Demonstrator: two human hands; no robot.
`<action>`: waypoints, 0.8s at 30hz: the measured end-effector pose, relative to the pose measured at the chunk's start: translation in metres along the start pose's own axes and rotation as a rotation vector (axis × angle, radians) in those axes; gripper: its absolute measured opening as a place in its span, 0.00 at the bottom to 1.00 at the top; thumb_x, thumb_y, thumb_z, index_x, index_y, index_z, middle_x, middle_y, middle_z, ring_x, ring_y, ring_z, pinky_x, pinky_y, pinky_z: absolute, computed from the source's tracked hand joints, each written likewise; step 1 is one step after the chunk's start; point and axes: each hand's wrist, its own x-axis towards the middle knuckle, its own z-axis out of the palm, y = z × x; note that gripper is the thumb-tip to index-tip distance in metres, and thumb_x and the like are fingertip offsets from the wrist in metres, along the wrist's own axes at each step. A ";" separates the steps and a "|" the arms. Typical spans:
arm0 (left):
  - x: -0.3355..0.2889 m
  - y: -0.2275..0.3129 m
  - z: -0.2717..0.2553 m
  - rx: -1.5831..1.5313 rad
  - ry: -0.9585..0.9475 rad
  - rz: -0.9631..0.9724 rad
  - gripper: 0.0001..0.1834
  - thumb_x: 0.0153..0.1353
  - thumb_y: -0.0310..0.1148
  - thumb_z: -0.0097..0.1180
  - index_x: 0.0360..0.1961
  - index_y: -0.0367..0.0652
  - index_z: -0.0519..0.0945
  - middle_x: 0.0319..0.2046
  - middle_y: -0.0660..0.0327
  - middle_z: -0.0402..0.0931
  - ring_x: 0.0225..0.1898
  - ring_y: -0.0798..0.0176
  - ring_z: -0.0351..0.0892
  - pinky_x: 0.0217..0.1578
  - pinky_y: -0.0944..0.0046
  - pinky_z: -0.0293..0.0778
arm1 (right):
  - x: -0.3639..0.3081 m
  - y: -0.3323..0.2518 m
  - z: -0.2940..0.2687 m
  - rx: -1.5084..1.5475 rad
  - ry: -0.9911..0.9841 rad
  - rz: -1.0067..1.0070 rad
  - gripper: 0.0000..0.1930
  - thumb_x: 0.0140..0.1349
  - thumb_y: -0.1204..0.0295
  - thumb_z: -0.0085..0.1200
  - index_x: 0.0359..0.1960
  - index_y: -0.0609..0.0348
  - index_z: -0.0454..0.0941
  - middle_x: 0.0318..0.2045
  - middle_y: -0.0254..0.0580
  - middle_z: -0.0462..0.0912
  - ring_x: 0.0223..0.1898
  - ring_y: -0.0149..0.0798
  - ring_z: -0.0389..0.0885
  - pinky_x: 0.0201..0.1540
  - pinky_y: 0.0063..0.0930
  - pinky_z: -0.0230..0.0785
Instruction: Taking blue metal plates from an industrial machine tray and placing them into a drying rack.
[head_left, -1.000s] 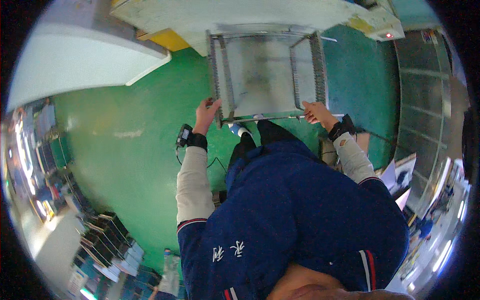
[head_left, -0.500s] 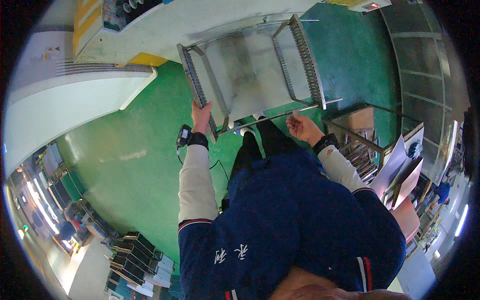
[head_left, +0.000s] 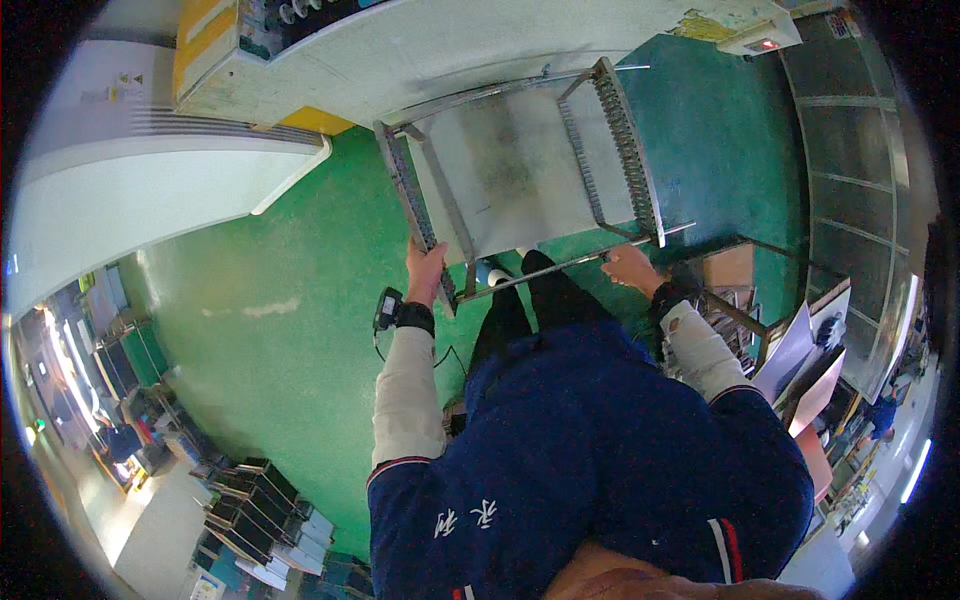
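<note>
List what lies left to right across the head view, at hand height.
Green floor → left hand → metal cart → right hand → paper sheets.

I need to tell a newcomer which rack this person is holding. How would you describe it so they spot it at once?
Start at the long grey-white machine across the top of the view, above the green floor. Just below it is the metal rack, gripped by the left hand and right hand. Unlike the dark stacked racks at lower left, it is bare silver with toothed, slotted side rails.
</note>
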 end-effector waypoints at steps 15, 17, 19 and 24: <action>-0.039 -0.080 0.013 -0.117 0.105 -0.046 0.26 0.48 0.28 0.60 0.50 0.40 0.67 0.32 0.61 0.73 0.32 0.65 0.73 0.32 0.64 0.71 | 0.341 0.085 -0.058 0.137 0.274 0.601 0.21 0.53 0.54 0.54 0.24 0.64 0.76 0.23 0.55 0.78 0.29 0.53 0.79 0.32 0.44 0.67; -0.042 -0.089 0.013 -0.232 0.133 -0.016 0.27 0.48 0.28 0.60 0.51 0.40 0.67 0.32 0.61 0.73 0.32 0.64 0.73 0.32 0.63 0.71 | 0.363 0.072 -0.056 0.124 0.180 0.619 0.22 0.53 0.52 0.54 0.25 0.65 0.76 0.26 0.57 0.79 0.33 0.57 0.79 0.34 0.45 0.68; -0.041 -0.098 0.012 -0.168 0.098 -0.027 0.28 0.48 0.29 0.60 0.51 0.38 0.66 0.32 0.61 0.73 0.32 0.64 0.73 0.33 0.64 0.71 | 0.375 0.058 -0.052 -0.043 0.166 0.626 0.23 0.55 0.53 0.53 0.29 0.66 0.76 0.29 0.58 0.80 0.35 0.59 0.79 0.36 0.48 0.69; -0.061 -0.043 0.018 -0.124 0.159 -0.123 0.30 0.49 0.29 0.59 0.55 0.39 0.66 0.36 0.59 0.75 0.34 0.64 0.74 0.35 0.63 0.71 | 0.385 0.066 -0.059 -0.384 -0.195 0.332 0.19 0.54 0.57 0.53 0.33 0.65 0.76 0.34 0.60 0.80 0.37 0.60 0.79 0.38 0.50 0.70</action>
